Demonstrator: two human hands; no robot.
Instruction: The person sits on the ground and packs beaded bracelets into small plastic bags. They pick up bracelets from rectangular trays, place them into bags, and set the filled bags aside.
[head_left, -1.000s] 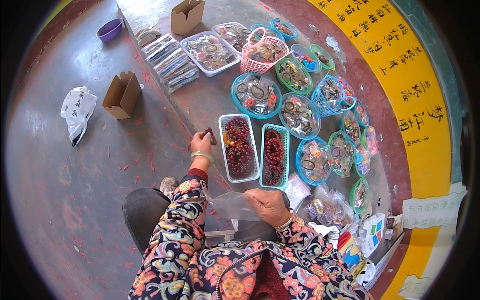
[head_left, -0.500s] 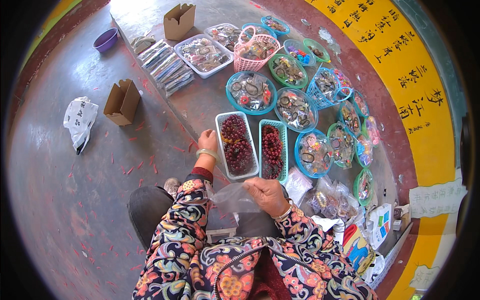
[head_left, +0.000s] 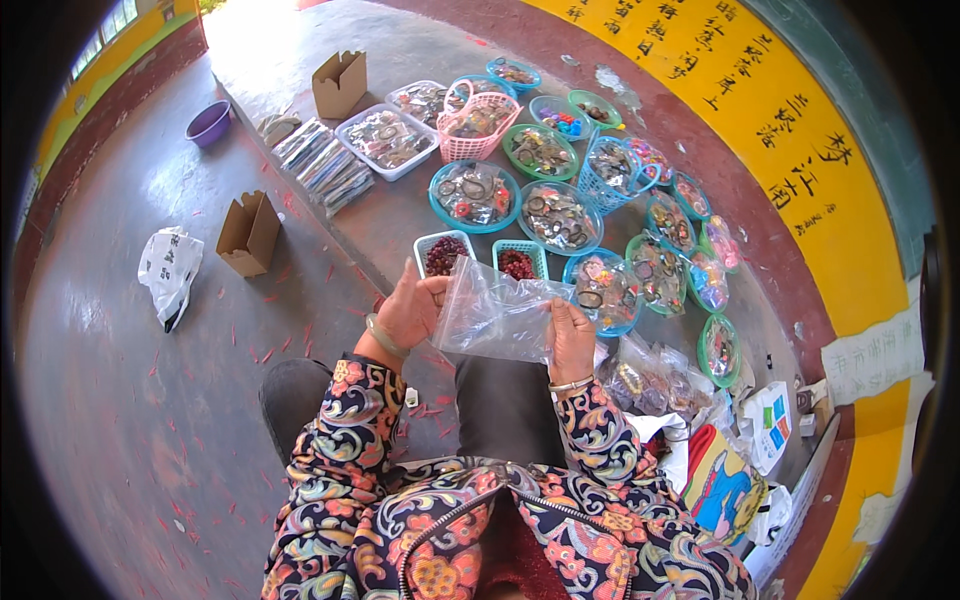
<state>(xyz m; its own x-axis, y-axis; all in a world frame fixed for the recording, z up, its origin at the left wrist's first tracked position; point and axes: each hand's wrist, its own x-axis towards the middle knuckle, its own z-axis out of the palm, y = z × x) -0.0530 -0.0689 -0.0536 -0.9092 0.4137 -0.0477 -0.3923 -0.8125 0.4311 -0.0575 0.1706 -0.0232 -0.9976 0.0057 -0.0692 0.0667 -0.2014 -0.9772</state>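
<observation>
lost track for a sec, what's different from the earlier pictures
The left hand has come back from the white basket to the left edge of the clear bag; the dark thing it first held no longer shows. The bag is higher in view, spread wider. The right hand still grips it; purple basin unmoved.

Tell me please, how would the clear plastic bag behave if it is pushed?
The clear plastic bag would probably fold easily, since its film is wrinkled. It looks light for its size, being thin and see-through. Its glossy surface may feel slippery.
</observation>
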